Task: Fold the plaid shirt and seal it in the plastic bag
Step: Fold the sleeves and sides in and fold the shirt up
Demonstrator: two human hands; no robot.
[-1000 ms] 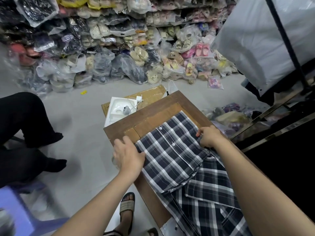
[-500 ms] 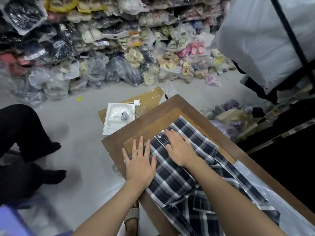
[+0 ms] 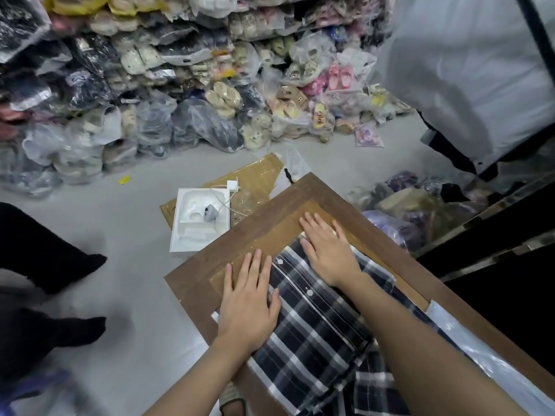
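A dark plaid shirt (image 3: 315, 334) with white buttons lies folded on the wooden table (image 3: 270, 217). My left hand (image 3: 250, 301) lies flat, fingers spread, on the shirt's left edge and the table beside it. My right hand (image 3: 326, 247) presses flat on the shirt's far end, fingertips reaching onto the table's inset panel. Neither hand holds anything. A clear plastic bag (image 3: 486, 358) lies along the table's right side, partly hidden under my right forearm.
On the grey floor left of the table sit a white foam tray (image 3: 192, 232) with a charger and flattened cardboard (image 3: 255, 178). Bagged shoes (image 3: 180, 85) are piled along the back. A seated person's dark legs (image 3: 45, 265) are at left. A grey cover (image 3: 468, 73) hangs at right.
Both hands have slid along the shirt toward its far end, pressing flat. The right hand went from gripping the shirt's right edge to lying open on top.
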